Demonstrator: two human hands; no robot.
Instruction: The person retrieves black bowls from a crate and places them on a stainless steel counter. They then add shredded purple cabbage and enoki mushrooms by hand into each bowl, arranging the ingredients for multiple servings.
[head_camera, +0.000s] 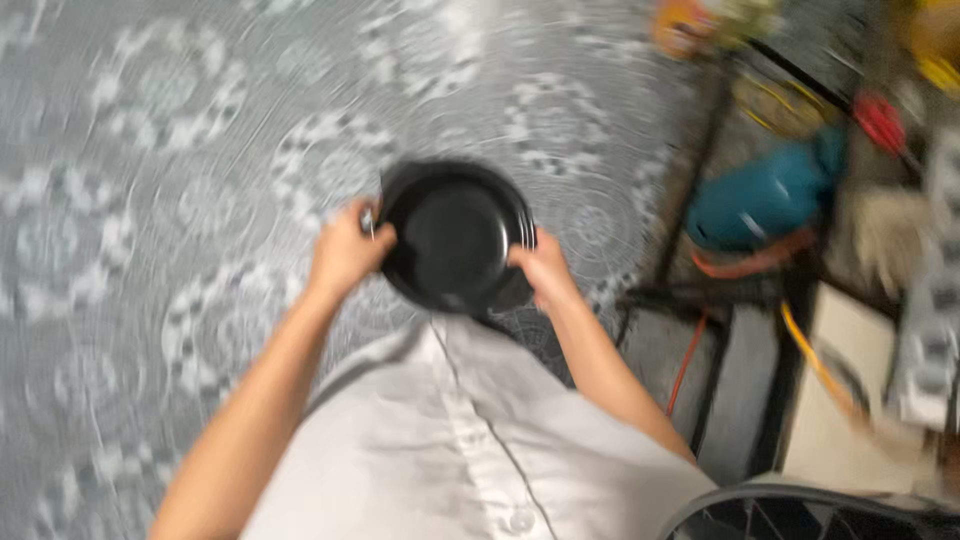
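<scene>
Left hand: the left hand (345, 252) curls around the left rim of a black pan (455, 237), fingers folded over the edge and pinching it; a small shiny bit shows at the thumb, too blurred to tell what it is
Right hand: the right hand (543, 268) clamps the opposite rim of the pan, thumb on top, the other fingers hidden underneath
Black pan: round, dark and shallow, held between both hands in front of the chest and level with the floor; its opening faces up toward the camera
Pan contents: nothing can be seen inside, only the dark, smooth bottom
Shirt: a white buttoned shirt (470, 440) sits just below the pan, the collar nearly touching its lower edge
Floor: a grey patterned floor (180, 150) with pale round motifs spreads behind the pan and to its left
Black frame: thin black frame bars (690, 190) stand to the right of the pan, near the right hand
Blue object: a rounded blue object (765, 195) lies right of the pan, beyond the bars; the blur hides what it is
Orange cord: an orange cord (688, 360) trails down to the lower right of the pan
Fan grille: a dark wire grille (800, 512) curves at the bottom edge, well below and right of the pan
Clutter: red and yellow items (880, 120) sit far right and above the pan, too smeared to name
</scene>
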